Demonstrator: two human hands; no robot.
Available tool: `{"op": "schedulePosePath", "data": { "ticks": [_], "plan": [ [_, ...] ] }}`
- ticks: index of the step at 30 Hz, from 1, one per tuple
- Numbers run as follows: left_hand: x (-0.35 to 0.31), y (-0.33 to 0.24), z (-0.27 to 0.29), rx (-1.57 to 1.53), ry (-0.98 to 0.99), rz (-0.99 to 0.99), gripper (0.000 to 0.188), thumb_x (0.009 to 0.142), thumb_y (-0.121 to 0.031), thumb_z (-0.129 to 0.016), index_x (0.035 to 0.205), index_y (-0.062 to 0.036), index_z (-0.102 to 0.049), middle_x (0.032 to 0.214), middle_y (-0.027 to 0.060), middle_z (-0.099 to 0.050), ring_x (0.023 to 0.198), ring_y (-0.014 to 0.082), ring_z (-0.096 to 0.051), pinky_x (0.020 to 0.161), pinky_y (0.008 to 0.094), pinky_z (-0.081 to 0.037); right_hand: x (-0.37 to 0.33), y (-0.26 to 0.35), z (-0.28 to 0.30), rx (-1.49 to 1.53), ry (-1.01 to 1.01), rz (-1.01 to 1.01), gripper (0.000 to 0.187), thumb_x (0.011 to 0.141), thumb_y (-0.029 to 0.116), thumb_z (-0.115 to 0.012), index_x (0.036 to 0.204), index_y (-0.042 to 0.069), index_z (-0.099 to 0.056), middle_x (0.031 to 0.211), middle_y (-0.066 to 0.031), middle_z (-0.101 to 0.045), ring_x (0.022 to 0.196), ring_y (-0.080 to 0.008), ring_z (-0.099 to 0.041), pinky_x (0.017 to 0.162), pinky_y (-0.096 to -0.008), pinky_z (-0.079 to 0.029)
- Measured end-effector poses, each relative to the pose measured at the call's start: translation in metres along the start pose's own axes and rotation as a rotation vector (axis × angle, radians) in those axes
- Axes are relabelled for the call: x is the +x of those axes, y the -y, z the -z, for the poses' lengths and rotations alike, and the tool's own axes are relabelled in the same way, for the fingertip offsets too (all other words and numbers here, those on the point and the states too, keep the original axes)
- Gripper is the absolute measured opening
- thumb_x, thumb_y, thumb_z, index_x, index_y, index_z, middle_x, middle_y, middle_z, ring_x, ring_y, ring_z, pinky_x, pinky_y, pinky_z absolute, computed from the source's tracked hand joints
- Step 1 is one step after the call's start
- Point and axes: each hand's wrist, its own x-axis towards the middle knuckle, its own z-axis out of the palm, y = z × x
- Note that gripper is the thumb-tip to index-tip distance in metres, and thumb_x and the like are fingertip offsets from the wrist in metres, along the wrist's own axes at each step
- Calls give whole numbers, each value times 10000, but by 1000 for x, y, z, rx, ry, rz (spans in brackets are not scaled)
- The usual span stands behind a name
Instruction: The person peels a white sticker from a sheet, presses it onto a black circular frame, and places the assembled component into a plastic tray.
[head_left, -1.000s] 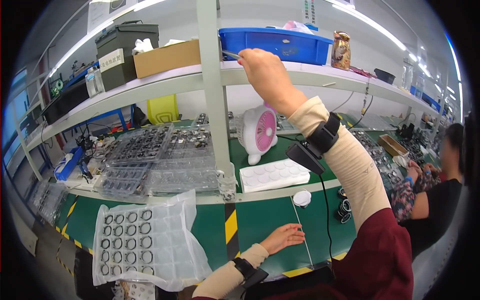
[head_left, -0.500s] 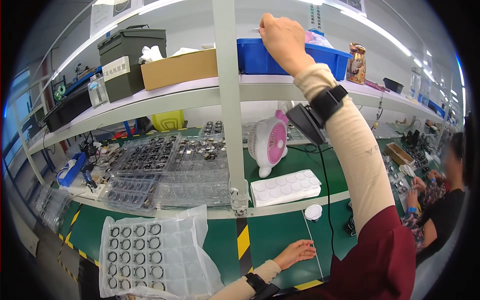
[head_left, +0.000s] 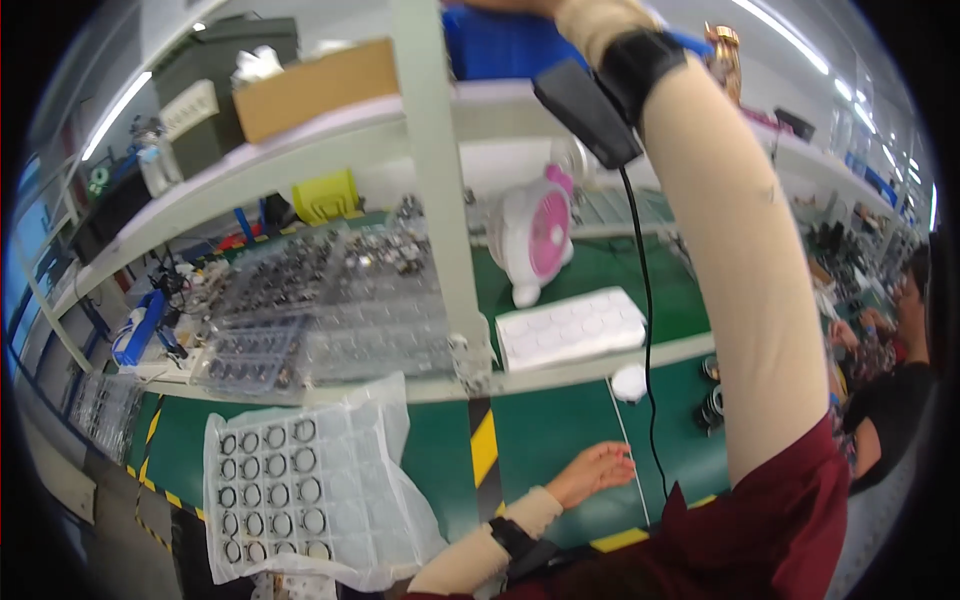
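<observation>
My left hand (head_left: 595,474) is over the green bench top, fingers stretched out and nothing in them. Near it is a small white round piece (head_left: 630,383). My right arm reaches up past the shelf; only a sliver of my right hand (head_left: 510,4) shows at the top edge, by the blue bin (head_left: 515,45), its fingers cut off from view. Left of my left arm, a translucent tray (head_left: 370,500) holds rows of dark-rimmed rings (head_left: 278,464). A white block with round marks (head_left: 572,330) rests beyond my left hand.
A pale upright post (head_left: 435,190) stands before me, joined to the shelf (head_left: 370,125). On the shelf is a cardboard box (head_left: 318,90). Below are a pink-and-white fan (head_left: 535,235) and stacked clear trays (head_left: 375,335). A black cable (head_left: 645,280) hangs from my right wrist. A person (head_left: 890,410) sits at right.
The view has shifted, so the shelf and bin sit higher. My right hand, a closed fist above the blue bin before, is now almost out of the picture. My left hand stays over the bench.
</observation>
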Motion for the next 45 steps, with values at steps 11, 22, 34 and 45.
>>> {"op": "schedulePosePath", "data": {
  "ticks": [11, 22, 34, 45],
  "plan": [
    [-1, -18, -6, 48, -102, 4, 282, 934, -119, -423, 1185, 8, -412, 1053, 149, -535, 964, 232, -572, 880, 330, -478, -223, -2, -154, 138, -83, 219, 163, 787, 197, -619, 788, 36, -639, 691, -139, -613, 712, -315, -617, 664, -393, -493],
    [-2, -20, -15, 152, -200, 7, 285, 939, -115, -421, 1194, 12, -406, 1061, 145, -539, 940, 216, -587, 879, 331, -481, -362, -111, -348, 125, 149, -64, 327, 701, 206, -679, 991, 77, -601, 1048, -97, -599, 929, -287, -550, 757, -384, -466],
    [16, -57, -20, 427, -509, -230, 235, 926, -113, -452, 1120, 8, -503, 945, 95, -590, 845, 152, -591, 795, 272, -500, -363, -96, -331, 116, -2, -160, 78, 718, 139, -609, 725, 62, -597, 682, -94, -606, 683, -251, -590, 595, -352, -474],
    [-54, -47, -93, 1504, -608, -598, 221, 836, -54, -569, 1056, -29, -576, 830, 104, -575, 679, 166, -576, 576, 271, -467, -477, 21, -222, 339, 81, 92, 250, 703, 117, -623, 929, 11, -601, 869, -91, -624, 765, -266, -602, 633, -344, -480]
  ]
}}
